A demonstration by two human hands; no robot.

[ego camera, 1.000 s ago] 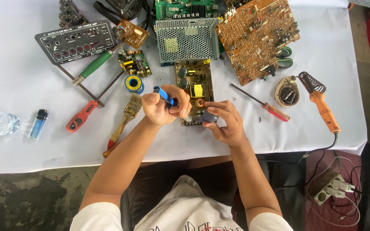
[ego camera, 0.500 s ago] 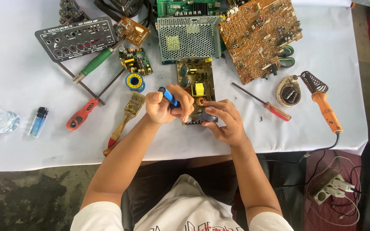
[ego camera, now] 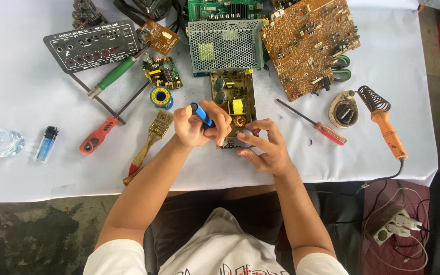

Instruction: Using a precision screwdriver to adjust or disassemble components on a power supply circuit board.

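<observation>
Two hands over a white-clothed table (ego camera: 26,168), left hand (ego camera: 199,127) gripping a blue-handled tool (ego camera: 201,114), right hand (ego camera: 266,147) pinching a circuit board (ego camera: 234,102), dark stained floor (ego camera: 31,229)

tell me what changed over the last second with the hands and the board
Very little. The left hand keeps its grip on the blue-handled tool, with the handle tilted slightly differently than a second ago. The right hand stays on the near end of the power supply board. The tools and other boards on the table have not moved.
</observation>
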